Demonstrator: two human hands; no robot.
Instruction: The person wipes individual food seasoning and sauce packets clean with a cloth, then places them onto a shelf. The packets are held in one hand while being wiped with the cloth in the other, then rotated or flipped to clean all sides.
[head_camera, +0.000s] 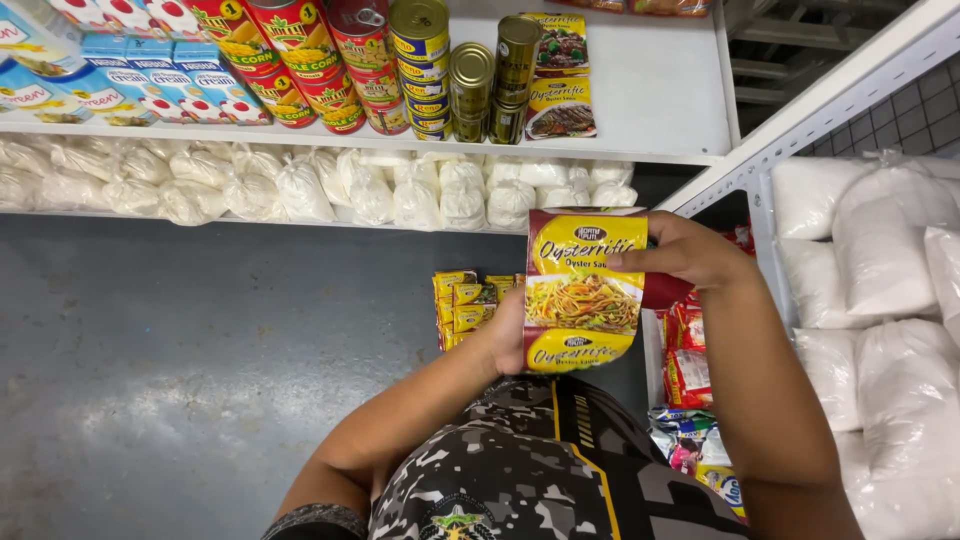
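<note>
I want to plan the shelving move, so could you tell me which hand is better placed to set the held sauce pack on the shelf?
Probably the right hand: it grips the sauce pack at its top edge, nearer the shelf; the left hand only supports the lower edge.

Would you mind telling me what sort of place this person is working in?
Most likely a small grocery shop or its stockroom: white shelves carry rows of tins, tied bags of white powder lie below, and both hands hold sauce packets.
</note>
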